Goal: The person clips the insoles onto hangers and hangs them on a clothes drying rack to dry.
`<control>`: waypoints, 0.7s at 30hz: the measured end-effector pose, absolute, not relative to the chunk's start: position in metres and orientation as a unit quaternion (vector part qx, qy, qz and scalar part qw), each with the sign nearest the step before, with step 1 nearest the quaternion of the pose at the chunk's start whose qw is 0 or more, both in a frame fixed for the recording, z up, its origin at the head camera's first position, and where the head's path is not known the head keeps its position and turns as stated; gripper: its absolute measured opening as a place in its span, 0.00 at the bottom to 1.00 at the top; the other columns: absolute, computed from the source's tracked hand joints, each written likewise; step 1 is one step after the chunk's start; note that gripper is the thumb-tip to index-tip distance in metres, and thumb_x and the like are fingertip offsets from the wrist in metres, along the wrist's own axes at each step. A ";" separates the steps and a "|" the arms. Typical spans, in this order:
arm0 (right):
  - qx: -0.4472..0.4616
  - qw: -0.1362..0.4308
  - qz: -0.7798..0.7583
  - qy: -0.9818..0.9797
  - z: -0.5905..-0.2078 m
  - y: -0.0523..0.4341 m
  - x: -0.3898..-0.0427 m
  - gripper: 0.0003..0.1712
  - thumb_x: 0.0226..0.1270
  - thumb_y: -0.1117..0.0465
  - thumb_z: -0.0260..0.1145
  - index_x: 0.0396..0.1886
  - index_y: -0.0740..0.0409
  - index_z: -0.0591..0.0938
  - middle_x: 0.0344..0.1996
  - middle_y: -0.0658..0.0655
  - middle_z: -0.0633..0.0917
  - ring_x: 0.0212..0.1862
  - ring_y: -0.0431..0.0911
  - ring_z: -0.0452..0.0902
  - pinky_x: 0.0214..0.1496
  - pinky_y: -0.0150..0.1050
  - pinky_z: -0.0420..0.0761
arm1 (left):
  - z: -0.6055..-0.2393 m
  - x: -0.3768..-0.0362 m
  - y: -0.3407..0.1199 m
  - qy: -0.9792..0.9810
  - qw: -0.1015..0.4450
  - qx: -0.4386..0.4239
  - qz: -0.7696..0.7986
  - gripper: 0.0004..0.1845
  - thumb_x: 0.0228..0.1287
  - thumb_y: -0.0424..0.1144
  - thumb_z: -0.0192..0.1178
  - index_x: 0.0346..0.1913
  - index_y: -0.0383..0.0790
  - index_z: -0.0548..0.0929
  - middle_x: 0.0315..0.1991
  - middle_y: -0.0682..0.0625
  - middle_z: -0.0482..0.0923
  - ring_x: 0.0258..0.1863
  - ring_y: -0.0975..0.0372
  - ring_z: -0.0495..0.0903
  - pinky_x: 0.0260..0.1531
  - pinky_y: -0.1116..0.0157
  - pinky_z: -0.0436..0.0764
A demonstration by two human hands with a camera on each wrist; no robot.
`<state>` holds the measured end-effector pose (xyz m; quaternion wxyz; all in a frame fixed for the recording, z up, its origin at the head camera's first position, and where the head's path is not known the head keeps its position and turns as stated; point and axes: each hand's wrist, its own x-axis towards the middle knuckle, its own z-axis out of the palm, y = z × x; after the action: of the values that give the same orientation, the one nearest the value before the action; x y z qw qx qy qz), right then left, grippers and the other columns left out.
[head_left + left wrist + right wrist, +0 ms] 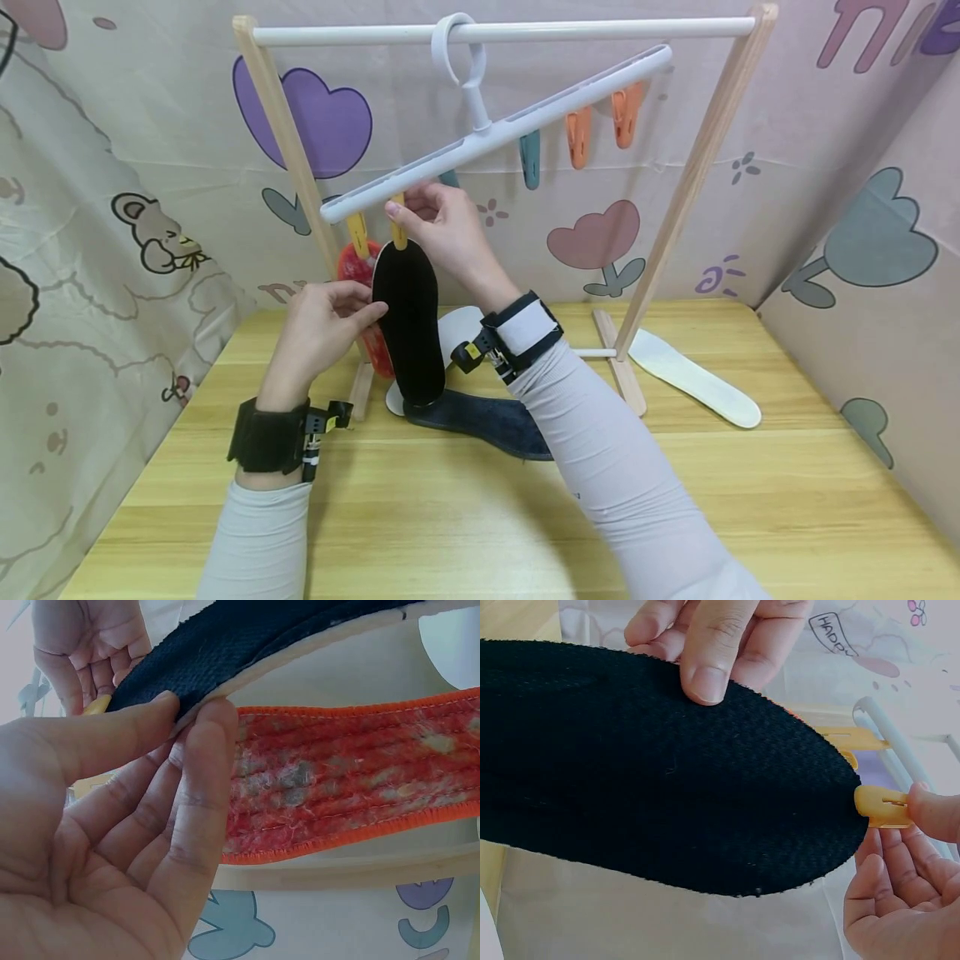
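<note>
A black insole (408,325) hangs upright below the left, lower end of a tilted white hanger (495,133). My left hand (318,329) pinches its left edge between thumb and fingers. At the insole's top, my right hand (450,237) holds a yellow clip (881,804) between thumb and fingers. The clip's jaws meet the insole's rounded end in the right wrist view. Just left of it, a second yellow clip (358,236) carries a red insole with orange edging (360,780), partly hidden behind the black one.
A wooden stand (690,175) with a white top bar (600,32) bears the hanger. Teal (530,158) and orange clips (578,137) hang farther right. On the table (420,517) lie a dark insole (480,421), a white insole (693,375) and another pale one (459,325) behind.
</note>
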<state>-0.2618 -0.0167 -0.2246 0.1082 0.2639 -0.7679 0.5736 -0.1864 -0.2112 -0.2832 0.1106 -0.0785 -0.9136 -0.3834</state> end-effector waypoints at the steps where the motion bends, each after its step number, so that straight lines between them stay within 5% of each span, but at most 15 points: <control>1: 0.264 0.108 0.573 -0.768 -0.225 -0.016 -0.262 0.17 0.80 0.58 0.68 0.59 0.65 0.86 0.53 0.62 0.90 0.54 0.50 0.88 0.58 0.35 0.85 | -0.283 -0.186 -0.211 -0.912 0.112 -0.079 -0.386 0.14 0.75 0.44 0.70 0.51 0.35 0.90 0.42 0.38 0.92 0.42 0.49 0.90 0.45 0.60 0.81; 21: 0.261 0.097 0.568 -0.775 -0.223 -0.017 -0.261 0.17 0.80 0.58 0.68 0.59 0.66 0.86 0.53 0.62 0.90 0.54 0.49 0.88 0.59 0.34 0.85 | -0.284 -0.187 -0.210 -0.903 0.149 -0.081 -0.395 0.11 0.76 0.40 0.68 0.50 0.34 0.89 0.40 0.38 0.91 0.38 0.49 0.89 0.45 0.58 0.80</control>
<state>-0.2605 -0.0174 -0.2231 0.0969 0.2608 -0.7745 0.5681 -0.1875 -0.2098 -0.2844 0.1492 -0.0813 -0.9028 -0.3951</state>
